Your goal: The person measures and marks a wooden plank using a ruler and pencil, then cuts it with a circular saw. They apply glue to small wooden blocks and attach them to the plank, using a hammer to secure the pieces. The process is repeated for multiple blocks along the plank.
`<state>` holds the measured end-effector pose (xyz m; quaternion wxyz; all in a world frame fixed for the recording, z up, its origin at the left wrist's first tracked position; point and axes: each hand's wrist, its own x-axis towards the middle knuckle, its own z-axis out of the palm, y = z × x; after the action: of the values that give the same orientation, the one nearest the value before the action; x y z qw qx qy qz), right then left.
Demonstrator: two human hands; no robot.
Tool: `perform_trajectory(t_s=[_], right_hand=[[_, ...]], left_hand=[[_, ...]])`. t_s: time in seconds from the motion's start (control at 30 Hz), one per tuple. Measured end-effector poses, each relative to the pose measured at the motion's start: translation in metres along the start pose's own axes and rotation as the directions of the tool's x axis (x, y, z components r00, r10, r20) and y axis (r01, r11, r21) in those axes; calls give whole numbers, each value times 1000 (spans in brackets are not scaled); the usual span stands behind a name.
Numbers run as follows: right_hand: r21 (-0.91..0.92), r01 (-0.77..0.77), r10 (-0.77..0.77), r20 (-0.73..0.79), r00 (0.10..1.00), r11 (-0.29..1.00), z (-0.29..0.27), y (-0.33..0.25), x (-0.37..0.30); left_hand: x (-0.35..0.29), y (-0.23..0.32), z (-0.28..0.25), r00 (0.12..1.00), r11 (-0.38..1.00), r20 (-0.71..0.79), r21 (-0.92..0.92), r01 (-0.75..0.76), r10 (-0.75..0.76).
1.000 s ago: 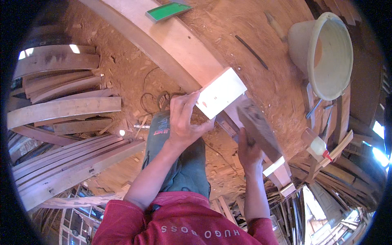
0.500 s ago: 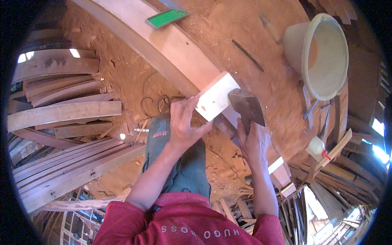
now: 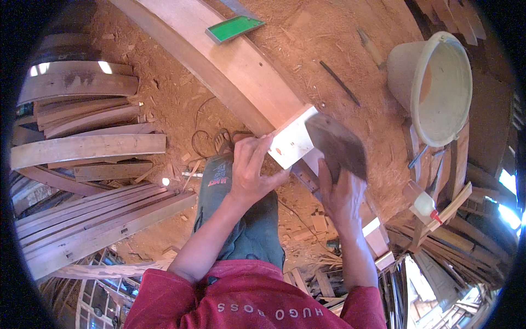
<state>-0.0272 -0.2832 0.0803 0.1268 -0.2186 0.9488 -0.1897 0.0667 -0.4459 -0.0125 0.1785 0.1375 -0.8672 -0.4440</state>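
My left hand is closed on the near left edge of a pale-topped wooden block, its thumb under the lower corner. That block sits across the end of a long curved timber beam. In my right hand is a hatchet with a dark, flaring head, blurred by motion. The narrower end of its head is against or very near the block's right edge. My fingers hide the handle. Below the block, a further length of timber carries on toward the lower right.
A green-faced rectangular tray-like piece lies on the beam. To the right stand a pale bucket and a white bottle with a red tip. A dark rod rests on the sawdust floor. Curved boards are stacked at left.
The view has shifted slightly, so surroundings appear lower and further right. The hatchet head has tilted and is now blurred beside the block. My left hand keeps its hold.
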Motion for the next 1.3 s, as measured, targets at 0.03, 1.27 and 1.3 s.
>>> perform_trajectory(t_s=[0.03,1.27,1.3], right_hand=[[45,133,-127,-119,985,990,2,2,-5],[-56,80,-70,152,986,995,9,40,-13],[-152,55,-22,211,977,987,14,44,-12]], left_hand=[[-1,1,-1,1000,1000,-3,-8,-4,4],[-5,2,7,997,999,52,13,50,-50],[-6,2,7,996,998,64,14,53,-54]])
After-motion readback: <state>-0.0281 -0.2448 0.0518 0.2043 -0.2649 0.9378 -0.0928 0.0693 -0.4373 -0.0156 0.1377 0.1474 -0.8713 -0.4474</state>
